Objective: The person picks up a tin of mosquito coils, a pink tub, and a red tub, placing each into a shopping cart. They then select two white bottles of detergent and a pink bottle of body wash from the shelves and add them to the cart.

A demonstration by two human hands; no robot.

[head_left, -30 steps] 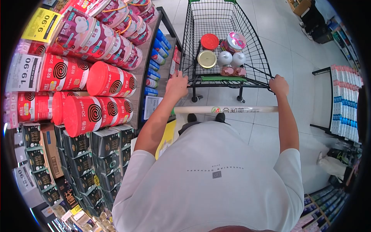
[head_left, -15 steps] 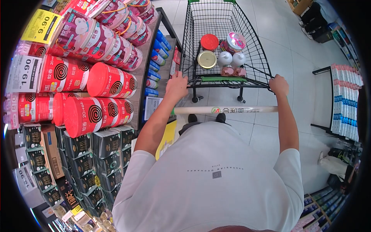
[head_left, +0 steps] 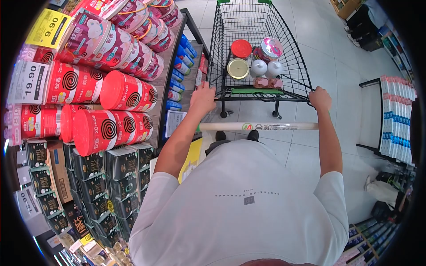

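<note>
A black wire shopping cart [head_left: 293,48] with green trim stands in front of me. My left hand [head_left: 203,98] is closed round its frame at the left rear corner, and my right hand [head_left: 320,98] grips the opposite corner. Nearer my body runs the pale handle bar [head_left: 266,126] with printed lettering; neither hand is on it. Inside the basket are a red-lidded tub [head_left: 241,48], a container with a gold lid [head_left: 238,69], a container with a shiny pink lid [head_left: 272,47] and two white rounded-top bottles [head_left: 258,68]. Pinkish items [head_left: 268,83] lie at the basket's near end.
Shelves on the left hold red mosquito-coil tubs [head_left: 111,131], pink tubs [head_left: 106,42], dark green packs [head_left: 120,164] and blue spray cans [head_left: 177,75]. A rack of white, pink and blue packs [head_left: 397,117] is at right. Other people [head_left: 364,20] stand on the right side.
Almost nothing differs. The shelf goods and the cart's contents shift very slightly in view; both hands keep their hold on the cart.
</note>
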